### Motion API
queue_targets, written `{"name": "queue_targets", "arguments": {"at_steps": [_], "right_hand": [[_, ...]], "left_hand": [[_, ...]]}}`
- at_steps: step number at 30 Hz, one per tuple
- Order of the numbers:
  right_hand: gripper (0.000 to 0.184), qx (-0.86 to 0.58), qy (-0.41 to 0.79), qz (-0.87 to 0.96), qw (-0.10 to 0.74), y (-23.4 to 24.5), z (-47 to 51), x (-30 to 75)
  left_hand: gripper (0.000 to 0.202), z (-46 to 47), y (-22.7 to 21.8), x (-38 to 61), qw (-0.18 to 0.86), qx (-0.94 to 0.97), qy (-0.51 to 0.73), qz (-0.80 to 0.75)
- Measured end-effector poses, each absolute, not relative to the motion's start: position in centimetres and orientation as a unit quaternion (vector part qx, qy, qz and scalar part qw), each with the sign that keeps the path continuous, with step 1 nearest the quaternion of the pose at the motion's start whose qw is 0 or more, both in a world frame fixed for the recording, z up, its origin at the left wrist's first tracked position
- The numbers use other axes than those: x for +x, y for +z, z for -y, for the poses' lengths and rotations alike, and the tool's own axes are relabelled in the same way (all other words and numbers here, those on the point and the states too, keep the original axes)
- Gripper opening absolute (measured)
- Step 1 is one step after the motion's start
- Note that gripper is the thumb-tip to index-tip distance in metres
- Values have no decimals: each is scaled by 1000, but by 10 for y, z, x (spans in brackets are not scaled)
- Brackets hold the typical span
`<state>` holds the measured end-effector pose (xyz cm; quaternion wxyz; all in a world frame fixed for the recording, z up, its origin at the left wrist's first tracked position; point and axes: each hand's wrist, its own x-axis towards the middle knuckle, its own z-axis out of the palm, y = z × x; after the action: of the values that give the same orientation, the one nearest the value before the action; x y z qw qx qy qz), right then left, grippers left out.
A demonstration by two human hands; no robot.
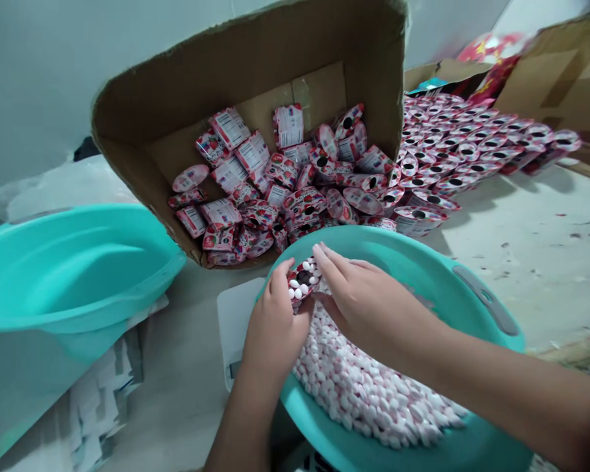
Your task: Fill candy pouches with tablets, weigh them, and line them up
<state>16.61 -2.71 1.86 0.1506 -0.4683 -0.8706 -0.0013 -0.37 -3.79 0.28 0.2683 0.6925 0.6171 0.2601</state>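
Note:
My left hand (278,321) is closed around a small red-and-pink candy container (295,303) with a dark hole in its top. Several white oval candies lie on that top around the hole. My right hand (356,285) leans over its right side, fingers stretched out and together; its palm side is hidden. Both hands are above the near-left part of a turquoise tub (398,246), which holds a large heap of white and pale pink candies (364,387).
Behind the tub, a tilted cardboard box (177,137) holds many printed candy containers (280,170). More containers (452,144) stand in rows on the table at right. A second turquoise tub (78,262) is at left. A white flat device (233,308) lies partly under the candy tub.

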Motion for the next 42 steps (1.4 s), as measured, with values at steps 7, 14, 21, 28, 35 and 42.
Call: {"name": "queue_targets", "arguments": {"at_steps": [7, 14, 21, 28, 35, 42], "right_hand": [[54, -432, -16, 890, 145, 19, 37, 160], [52, -400, 83, 874, 264, 22, 25, 168], [35, -404, 67, 858, 309, 21, 15, 176], [60, -333, 34, 908, 251, 18, 18, 171], [43, -361, -16, 885, 295, 17, 7, 180], [40, -357, 13, 874, 329, 11, -1, 182]], "left_hand": [[51, 39, 1, -6, 255, 708, 261, -605], [58, 41, 0, -7, 250, 698, 281, -610], [60, 40, 3, -7, 265, 697, 269, -610], [66, 35, -7, -10, 252, 716, 308, -573], [60, 33, -4, -9, 270, 722, 299, -563], [58, 36, -2, -8, 270, 719, 295, -569]]}}
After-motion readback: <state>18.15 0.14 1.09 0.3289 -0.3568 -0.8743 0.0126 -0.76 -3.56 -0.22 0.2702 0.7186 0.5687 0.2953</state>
